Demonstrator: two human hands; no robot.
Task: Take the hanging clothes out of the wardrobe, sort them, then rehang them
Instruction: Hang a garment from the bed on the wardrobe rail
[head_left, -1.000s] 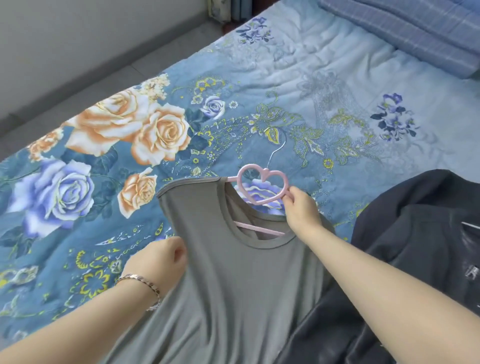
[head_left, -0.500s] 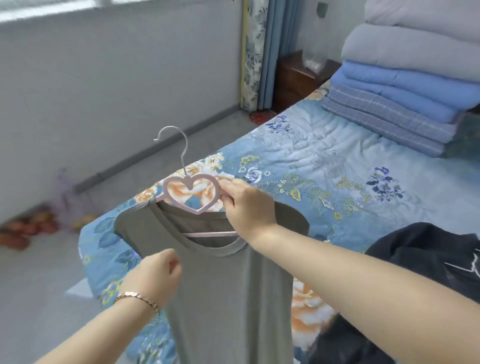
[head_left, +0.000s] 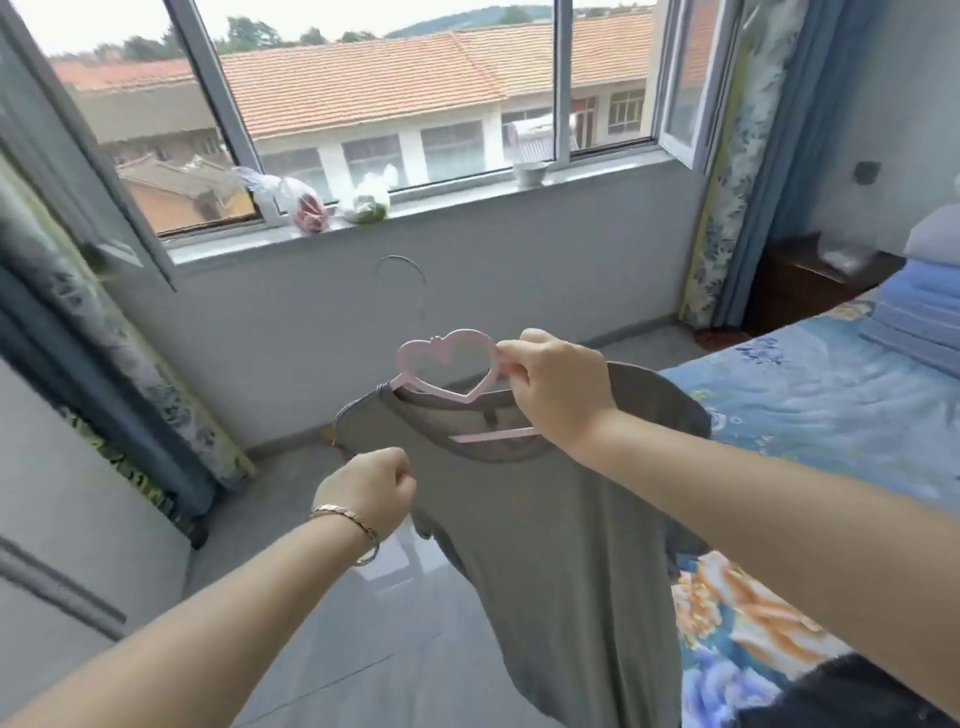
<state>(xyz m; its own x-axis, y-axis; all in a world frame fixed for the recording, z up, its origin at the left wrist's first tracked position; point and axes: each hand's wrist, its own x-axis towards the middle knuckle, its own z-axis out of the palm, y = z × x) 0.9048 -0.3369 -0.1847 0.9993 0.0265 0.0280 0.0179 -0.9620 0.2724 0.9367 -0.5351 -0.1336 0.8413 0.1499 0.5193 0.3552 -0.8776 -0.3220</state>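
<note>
Ahead of you: windowsill (head_left: 467, 200) with a pinkish bag (head_left: 306, 208), a greenish bag (head_left: 370, 203), perhaps produce, and a white cup (head_left: 530, 172). To your right: floral bedspread (head_left: 831, 405), stacked folded blankets (head_left: 922, 306).

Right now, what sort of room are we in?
Most likely a home bedroom: a bed with a floral quilt, folded blankets stacked on it, and a grey T-shirt on a pink hanger.

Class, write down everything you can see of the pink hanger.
The pink hanger looks plastic. It has an open heart-shaped centre, a thin metal hook on top, blurred, and a straight crossbar that shows through the neckline. It is held in the air in front of the window wall, slightly tilted. The right hand pinches the heart's right side, and a grey T-shirt hangs from it.
</note>
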